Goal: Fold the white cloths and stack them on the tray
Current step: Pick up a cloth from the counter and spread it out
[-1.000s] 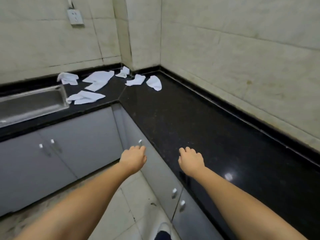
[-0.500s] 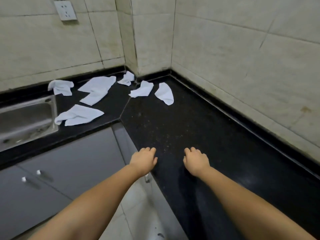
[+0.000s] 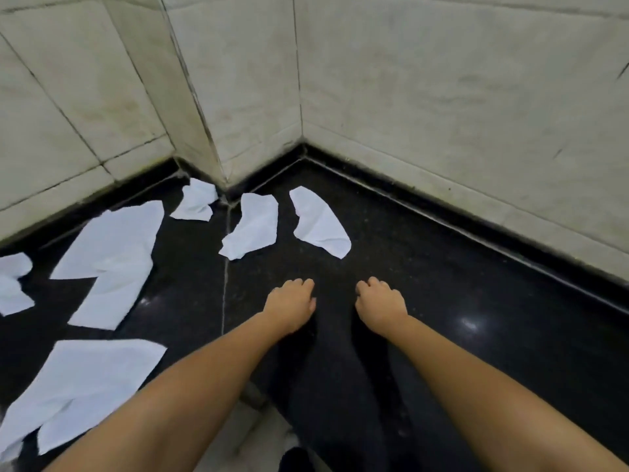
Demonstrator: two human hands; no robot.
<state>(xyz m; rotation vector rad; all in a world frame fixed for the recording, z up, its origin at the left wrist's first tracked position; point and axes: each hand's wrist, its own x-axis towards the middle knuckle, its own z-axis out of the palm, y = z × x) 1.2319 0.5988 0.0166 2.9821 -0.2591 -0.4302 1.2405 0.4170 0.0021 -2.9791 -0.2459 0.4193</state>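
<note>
Cloths lie scattered over the black bench (image 3: 425,284) at the tiled corner, none folded, and no tray is in view. Nearest the hands are two small ones: cloth A (image 3: 320,223) just ahead of the right hand (image 3: 379,303), and cloth B (image 3: 252,226) just ahead of the left hand (image 3: 289,304) beside the bench seam. A crumpled cloth C (image 3: 195,201) sits tight in the corner; a long cloth D (image 3: 112,257) and a broad cloth E (image 3: 78,386) lie further left, and cloth F (image 3: 13,284) is cut by the left edge. Both hands hover low over the bench with fingers loosely curled downward, holding nothing; whether the fingertips touch the stone cannot be told. The cloths look thin, light and limp, creased where they have dropped, so they should drape and slide easily on the polished stone rather than keep a shape. A sensible hold, by my reckoning, is a pinch at two neighbouring corners, one per hand, lifting so the fabric hangs flat before folding; cloth A's near rounded edge is the closest start. Folded-under corners on A and B are hard to make out, and motion blur softens all edges. Cloth E runs under the left forearm and off the bottom edge, so its full outline is hidden, and the bench front is masked by both arms.
</note>
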